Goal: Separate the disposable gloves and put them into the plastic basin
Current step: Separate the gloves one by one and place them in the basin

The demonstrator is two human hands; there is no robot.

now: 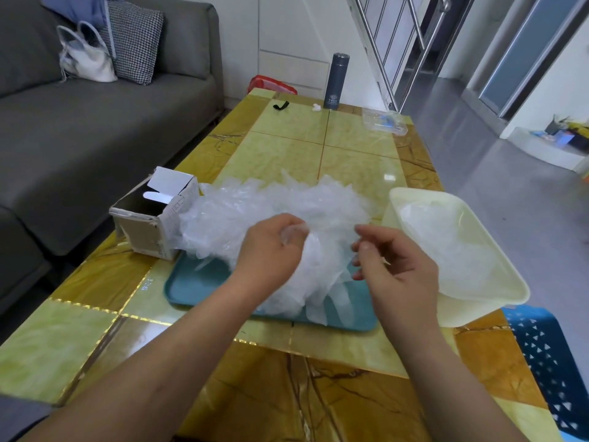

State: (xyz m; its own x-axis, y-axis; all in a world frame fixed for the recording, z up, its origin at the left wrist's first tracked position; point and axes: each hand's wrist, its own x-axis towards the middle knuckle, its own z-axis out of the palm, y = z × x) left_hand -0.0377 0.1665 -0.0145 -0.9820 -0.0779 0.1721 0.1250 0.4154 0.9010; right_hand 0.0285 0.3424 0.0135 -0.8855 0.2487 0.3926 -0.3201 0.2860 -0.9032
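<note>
Head view: I cannot tell whether your right hand (395, 266) is gripping film; your left hand (271, 250) is pinching the clear, crumpled gloves (255, 212) heaping over the tray (197, 288), left of the basin (465, 314).

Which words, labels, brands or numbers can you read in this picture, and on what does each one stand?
No text here can be read for certain.
Dark flask: a pale emblem and print near its base, too small to read.
Cardboard box: dark print on its white flap, too blurred to read.
Table: a small pale mark on a near-left seam, unreadable.
</note>
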